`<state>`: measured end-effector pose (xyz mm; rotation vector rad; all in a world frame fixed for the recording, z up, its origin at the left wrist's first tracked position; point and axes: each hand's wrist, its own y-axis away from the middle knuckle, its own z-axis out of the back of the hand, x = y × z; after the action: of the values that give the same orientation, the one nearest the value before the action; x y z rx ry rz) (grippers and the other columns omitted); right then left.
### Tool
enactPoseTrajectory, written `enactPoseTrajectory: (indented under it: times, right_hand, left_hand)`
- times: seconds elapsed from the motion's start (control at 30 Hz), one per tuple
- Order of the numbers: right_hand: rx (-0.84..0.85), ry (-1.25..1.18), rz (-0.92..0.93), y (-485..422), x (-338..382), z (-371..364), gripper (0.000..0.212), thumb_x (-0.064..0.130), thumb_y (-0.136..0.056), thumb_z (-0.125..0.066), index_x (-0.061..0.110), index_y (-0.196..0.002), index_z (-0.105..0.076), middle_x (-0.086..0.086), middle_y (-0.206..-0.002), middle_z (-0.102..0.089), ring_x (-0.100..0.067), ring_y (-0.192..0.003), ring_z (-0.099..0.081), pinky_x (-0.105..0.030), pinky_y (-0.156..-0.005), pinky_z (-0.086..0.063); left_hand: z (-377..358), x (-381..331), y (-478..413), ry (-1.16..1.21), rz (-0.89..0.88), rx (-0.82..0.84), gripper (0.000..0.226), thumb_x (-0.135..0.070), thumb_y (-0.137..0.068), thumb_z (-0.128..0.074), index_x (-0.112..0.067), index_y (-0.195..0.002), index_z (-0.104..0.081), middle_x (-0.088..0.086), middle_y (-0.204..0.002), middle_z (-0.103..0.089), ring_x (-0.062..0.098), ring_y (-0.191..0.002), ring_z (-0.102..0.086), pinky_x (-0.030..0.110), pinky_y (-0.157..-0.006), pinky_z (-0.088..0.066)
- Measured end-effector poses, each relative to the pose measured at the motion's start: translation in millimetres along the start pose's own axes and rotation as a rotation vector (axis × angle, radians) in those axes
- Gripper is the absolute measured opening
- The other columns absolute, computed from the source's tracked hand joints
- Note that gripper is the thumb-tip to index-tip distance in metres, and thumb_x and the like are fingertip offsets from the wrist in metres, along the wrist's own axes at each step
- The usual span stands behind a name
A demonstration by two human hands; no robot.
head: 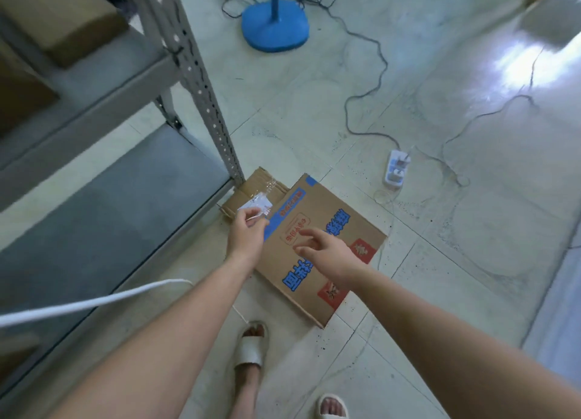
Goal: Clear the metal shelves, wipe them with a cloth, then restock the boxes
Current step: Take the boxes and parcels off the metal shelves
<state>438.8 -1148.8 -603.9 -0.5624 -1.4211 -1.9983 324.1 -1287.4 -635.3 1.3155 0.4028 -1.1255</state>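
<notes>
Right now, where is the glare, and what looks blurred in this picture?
Head view: glare whitens the floor tiles upper right; head view: the cardboard boxes on the metal shelf are blurred; head view: the plastic packet in the left hand is smeared.

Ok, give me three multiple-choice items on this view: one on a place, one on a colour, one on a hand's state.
1. Where does the flattened cardboard box lie?
A. on the floor by the shelf post
B. on the upper shelf
C. on the power strip

2. What colour is the stand base?
A. red
B. blue
C. white

3. What is the left hand doing?
A. pinching a small packet
B. resting flat on the floor
C. hanging empty

Answers: 1 A, it lies flat on the tiles at the post's foot; 2 B, the base is plainly blue; 3 A, its fingertips pinch the packet.
</notes>
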Motion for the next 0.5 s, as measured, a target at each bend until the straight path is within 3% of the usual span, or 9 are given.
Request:
enactPoseTrajectory:
  times: [0.13, 0.3, 0.43, 0.5]
  right_hand:
    - [0.08, 0.139, 0.113, 46, 14, -38, 0.041, 0.038, -0.101, -0.057, 0.033, -0.141, -0.05, 0.005, -0.125, -0.063, -0.013, -0.112, -0.062, -0.029, -0.095, -0.05]
    - [0.254, 0.478, 0.194, 116, 44, -89, 0.04, 0.03, -0.102, -0.055, 0.022, -0.141, -0.05, -0.001, -0.128, -0.063, -0.017, -0.116, -0.059, -0.032, -0.105, -0.044]
    - [0.29, 0.617, 0.323, 143, 105, -148, 0.027, 0.029, -0.101, -0.057, 0.023, -0.128, -0.057, 0.001, -0.113, -0.067, -0.017, -0.101, -0.063, -0.03, -0.09, -0.049]
    - [0.312, 0.559, 0.351, 150, 132, -192, 0.025, 0.028, -0.099, -0.061, 0.022, -0.123, -0.059, 0.002, -0.104, -0.073, -0.018, -0.093, -0.07, -0.037, -0.084, -0.056]
  left_hand:
    - [71, 32, 59, 0.195, 0.052, -0.304, 0.017, -0.006, -0.093, -0.059, -0.015, -0.107, -0.061, -0.006, -0.093, -0.062, 0.011, -0.079, -0.056, 0.012, -0.06, -0.044]
    - [192, 102, 161, 0.596, 0.241, -0.634, 0.018, -0.002, -0.098, -0.051, -0.007, -0.112, -0.06, 0.014, -0.109, -0.063, 0.018, -0.089, -0.059, 0.025, -0.069, -0.047]
    - [294, 139, 239, 0.82, 0.224, -0.911, 0.025, -0.004, -0.099, -0.049, -0.003, -0.122, -0.059, 0.008, -0.099, -0.063, 0.02, -0.092, -0.06, 0.029, -0.074, -0.049]
    - [345, 152, 277, 0.891, 0.175, -1.016, 0.024, -0.003, -0.1, -0.049, -0.007, -0.121, -0.058, 0.005, -0.101, -0.064, 0.02, -0.096, -0.063, 0.032, -0.084, -0.052]
